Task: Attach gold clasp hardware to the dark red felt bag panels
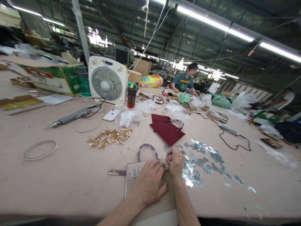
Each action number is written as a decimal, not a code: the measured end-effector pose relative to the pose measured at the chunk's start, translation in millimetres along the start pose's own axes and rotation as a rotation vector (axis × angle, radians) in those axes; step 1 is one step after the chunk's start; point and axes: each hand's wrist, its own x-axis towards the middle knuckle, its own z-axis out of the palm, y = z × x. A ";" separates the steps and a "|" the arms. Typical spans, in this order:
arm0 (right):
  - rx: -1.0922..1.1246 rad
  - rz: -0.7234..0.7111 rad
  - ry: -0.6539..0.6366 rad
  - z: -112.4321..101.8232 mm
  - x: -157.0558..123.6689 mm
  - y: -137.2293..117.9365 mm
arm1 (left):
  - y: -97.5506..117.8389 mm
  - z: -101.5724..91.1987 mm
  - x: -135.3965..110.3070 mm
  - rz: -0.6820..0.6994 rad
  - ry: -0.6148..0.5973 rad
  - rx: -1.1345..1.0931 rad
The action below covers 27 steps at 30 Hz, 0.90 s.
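Observation:
A beige bag panel point(131, 183) with a wrapped purple handle point(147, 146) lies at the table's front edge. A purple strap with a gold metal plate point(114, 172) sticks out from its left side. My left hand point(150, 180) rests on the panel, fingers stretched out and pressing near its upper edge. Closed in a fist, my right hand point(174, 161) is at the panel's upper right corner, close to the left fingertips. What its fingers hold, if anything, is hidden. Many thin silver metal plates point(191, 171) are scattered to the right of that hand.
Dark red bag panels point(166, 130) lie beyond my hands. To the left are a pile of gold fittings point(109, 138), an electric screwdriver point(70, 117), a tape roll point(41, 150), a phone point(111, 115) and a fan point(107, 81). A second screwdriver point(228, 129) lies right. A co-worker point(184, 82) sits across.

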 end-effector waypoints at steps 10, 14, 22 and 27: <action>0.393 -0.151 0.152 -19.2 0.9 -19.2 | -1.0 13.3 6.6 -0.154 0.019 0.096; 0.338 -0.103 0.149 -12.5 8.1 -14.7 | -0.3 12.5 10.3 -0.154 -0.001 0.105; 0.243 0.034 0.050 -4.2 20.7 -3.7 | 3.9 7.9 12.3 -0.173 -0.024 0.115; 0.163 0.065 -0.020 -2.5 23.5 -0.7 | 5.0 9.0 11.3 -0.185 -0.017 0.130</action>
